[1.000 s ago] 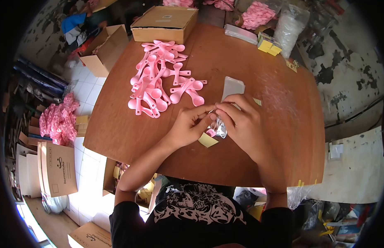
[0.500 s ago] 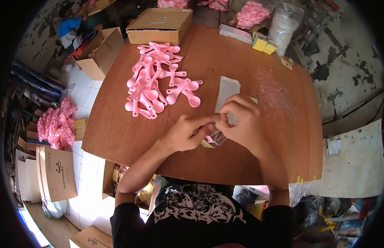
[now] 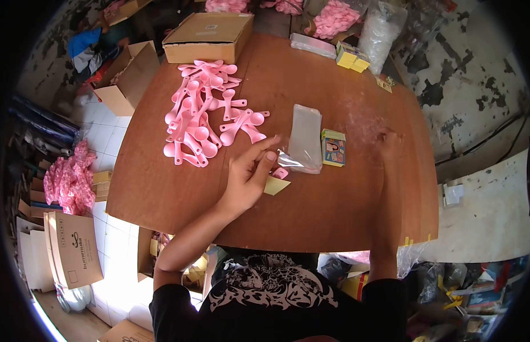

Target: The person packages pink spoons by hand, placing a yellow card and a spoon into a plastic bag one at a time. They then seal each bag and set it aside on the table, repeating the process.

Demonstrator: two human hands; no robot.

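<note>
My left hand pinches a clear plastic bag between thumb and fingers. Below it show the end of a pink spoon and a pale yellow card; whether both are inside the bag is hard to see. My right hand is out to the right, beside a heap of thin clear strips, its fingers smeared by motion. Between the hands lie a stack of flat clear bags and a small stack of printed cards. A pile of pink spoons spreads to the left.
A closed cardboard box stands at the table's back left. Along the back are a clear packet, yellow card stacks and a bulging plastic bag. An open carton sits left, near another person.
My right hand has left the bag and moved right to the heap of strips. My left hand still holds the bag, slightly further left. The printed cards are uncovered.
</note>
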